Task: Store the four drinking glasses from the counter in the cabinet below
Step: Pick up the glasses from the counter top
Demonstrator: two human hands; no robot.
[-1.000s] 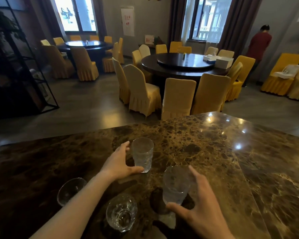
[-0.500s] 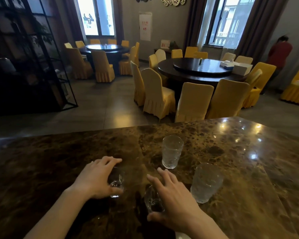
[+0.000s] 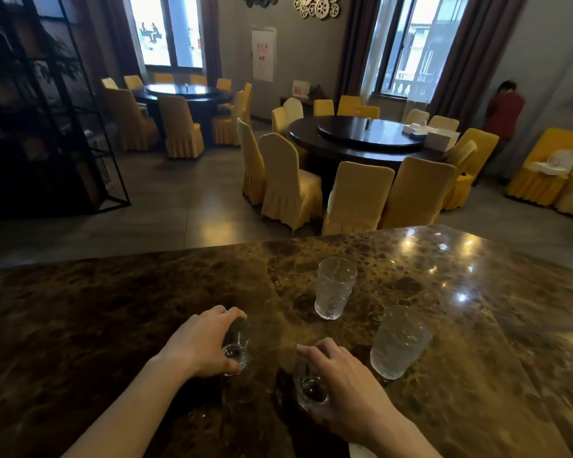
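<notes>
Starting on the left, the left hand (image 3: 203,342) is curled over a small clear glass (image 3: 237,347), fingers wrapped across the top and thumb down by the base, so it's got a proper grip on it. That glass sits tilted under the palm, on the dark marbled counter (image 3: 113,319).

Just to the right, a bit closer to the camera, the right hand (image 3: 344,378) is clamped on a second small glass (image 3: 310,386), fingers draped over the rim and the thick base peeking out on the hand's left side. The two hands are near each other but not touching.

Right of the right hand, just beside its knuckles, stands a taller textured tumbler (image 3: 399,342), upright. Another textured glass (image 3: 334,287) stands farther out, beyond both hands and between them, also upright and on its own.

Past the counter edge there's a round dining table (image 3: 371,140) ringed with yellow-covered chairs (image 3: 356,196).
</notes>
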